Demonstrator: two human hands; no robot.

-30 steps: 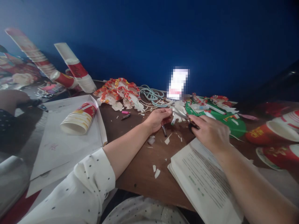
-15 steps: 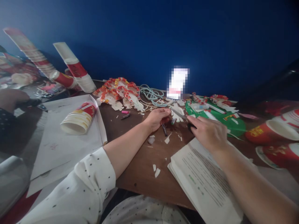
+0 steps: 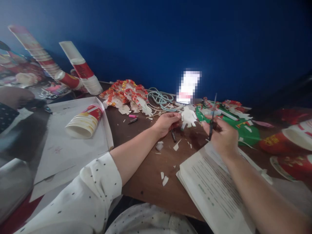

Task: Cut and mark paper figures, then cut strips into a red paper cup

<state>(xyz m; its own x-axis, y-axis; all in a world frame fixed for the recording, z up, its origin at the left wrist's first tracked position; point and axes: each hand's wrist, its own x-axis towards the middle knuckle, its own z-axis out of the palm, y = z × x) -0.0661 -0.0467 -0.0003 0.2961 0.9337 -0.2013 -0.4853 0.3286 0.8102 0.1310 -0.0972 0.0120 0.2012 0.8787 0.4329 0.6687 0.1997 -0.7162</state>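
My left hand (image 3: 167, 124) is closed in a pinch at the left edge of a small white paper cut-out (image 3: 188, 116) with finger-like points along its bottom. Dark-handled scissors (image 3: 213, 118) are in my right hand (image 3: 224, 135), which is closed round the handles. Their blades point up, apart from the paper. Below my left hand lies a dark pen (image 3: 173, 136). White paper scraps (image 3: 165, 180) are scattered over the brown table (image 3: 146, 169) between my arms.
Behind my left hand are a pile of red-and-white paper pieces (image 3: 126, 96) and a coiled pale cord (image 3: 159, 97). Paper cups (image 3: 84, 125) lie on a white box lid (image 3: 53, 143). Printed sheets (image 3: 209, 185), a green sheet (image 3: 251, 131) and red cups (image 3: 275, 143) are on the right.
The scissors have moved right, away from the paper, and turned from lying across it to pointing up. My left hand stays nearly in place, and the white cut-out now shows more fully.
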